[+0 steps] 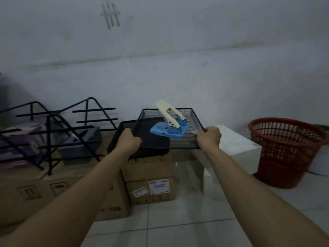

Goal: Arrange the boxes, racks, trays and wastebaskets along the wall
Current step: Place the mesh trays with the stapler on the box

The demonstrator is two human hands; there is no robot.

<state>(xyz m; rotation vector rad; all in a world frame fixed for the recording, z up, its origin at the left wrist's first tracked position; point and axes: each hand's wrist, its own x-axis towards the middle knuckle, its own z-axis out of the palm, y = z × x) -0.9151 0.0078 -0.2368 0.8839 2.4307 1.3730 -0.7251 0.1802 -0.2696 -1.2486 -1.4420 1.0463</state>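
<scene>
I hold a black mesh tray (191,145) level in the air by its two near corners. My left hand (130,139) grips the left corner and my right hand (209,136) grips the right one. A blue and cream hole punch (169,124) rides in the tray. Just below and to the left, a second black mesh tray (121,129) rests on a small cardboard box (151,179). A red plastic wastebasket (284,150) stands on the floor at the right. Black wire racks (58,129) sit on a large cardboard box (53,189) at the left.
A white box (236,147) stands against the wall between the cardboard box and the wastebasket. A grey bin (80,143) and purple packages (21,139) lie under the racks. Pale floor tiles (178,220) stretch in front. A white object (320,163) shows behind the wastebasket.
</scene>
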